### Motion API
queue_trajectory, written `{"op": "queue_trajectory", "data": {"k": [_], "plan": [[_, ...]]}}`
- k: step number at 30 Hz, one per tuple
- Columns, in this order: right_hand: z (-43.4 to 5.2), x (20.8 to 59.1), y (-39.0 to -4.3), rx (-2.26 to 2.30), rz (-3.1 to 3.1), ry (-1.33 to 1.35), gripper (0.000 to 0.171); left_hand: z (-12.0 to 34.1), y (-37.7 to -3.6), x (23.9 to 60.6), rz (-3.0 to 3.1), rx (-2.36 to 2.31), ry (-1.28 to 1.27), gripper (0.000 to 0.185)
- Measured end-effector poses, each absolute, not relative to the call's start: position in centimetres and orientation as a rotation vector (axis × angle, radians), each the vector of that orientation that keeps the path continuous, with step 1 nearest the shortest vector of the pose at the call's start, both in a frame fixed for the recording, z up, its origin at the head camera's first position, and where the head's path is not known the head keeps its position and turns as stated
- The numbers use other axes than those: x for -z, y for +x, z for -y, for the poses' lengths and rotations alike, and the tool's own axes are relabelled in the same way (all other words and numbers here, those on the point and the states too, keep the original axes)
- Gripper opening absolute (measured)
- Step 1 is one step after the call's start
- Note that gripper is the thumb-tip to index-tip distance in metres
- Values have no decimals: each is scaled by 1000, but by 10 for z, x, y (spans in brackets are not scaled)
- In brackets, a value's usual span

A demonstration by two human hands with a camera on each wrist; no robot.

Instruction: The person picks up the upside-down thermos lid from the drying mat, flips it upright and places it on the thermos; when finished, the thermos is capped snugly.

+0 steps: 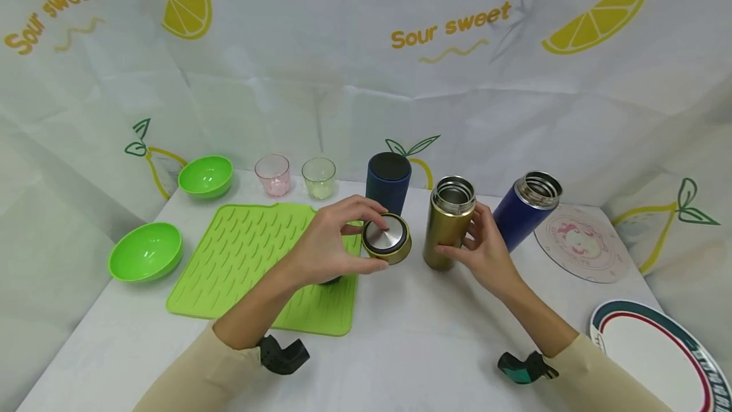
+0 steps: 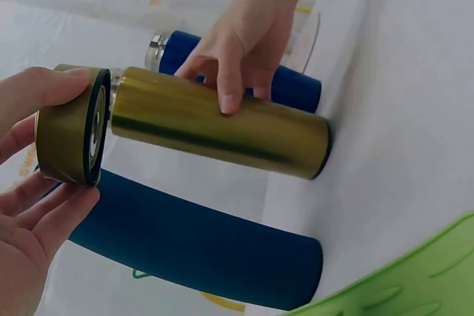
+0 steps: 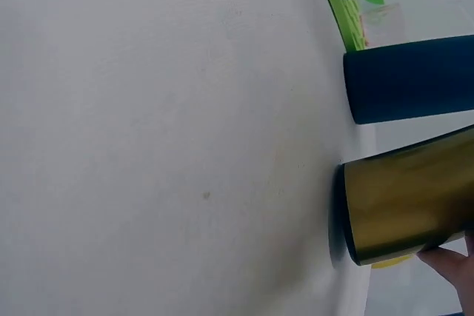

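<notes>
Hands work nearest the camera: the left hand (image 1: 328,240) pinches the gold lid (image 1: 387,238) just beside the open gold flask (image 1: 448,221), which the right hand (image 1: 480,243) grips upright on the white table (image 1: 400,348). Judging by this, the lid is off, and any next move needs the flask held steady. Farther back stand two blue flasks, two small glasses, two green bowls.

A glossy gold metal sheen is shown by the flask (image 1: 448,229) and its lid (image 1: 388,239), the lid topped with brushed steel. A matt surface is seen on the dark cup (image 1: 388,182). The mat (image 1: 257,259) looks like ribbed, soft rubber.
</notes>
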State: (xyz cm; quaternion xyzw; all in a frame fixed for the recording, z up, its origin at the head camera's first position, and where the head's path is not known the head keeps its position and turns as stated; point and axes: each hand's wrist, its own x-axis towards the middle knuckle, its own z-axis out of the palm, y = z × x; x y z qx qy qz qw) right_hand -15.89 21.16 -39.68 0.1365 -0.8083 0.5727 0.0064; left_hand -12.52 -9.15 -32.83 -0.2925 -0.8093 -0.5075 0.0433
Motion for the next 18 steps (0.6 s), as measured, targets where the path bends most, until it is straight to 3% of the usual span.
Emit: {"op": "queue_trajectory", "data": {"k": [18], "plan": [[-230, 374, -135, -1462, 2812, 682, 88, 67, -123, 306, 2316, 1608, -1010, 45]]}}
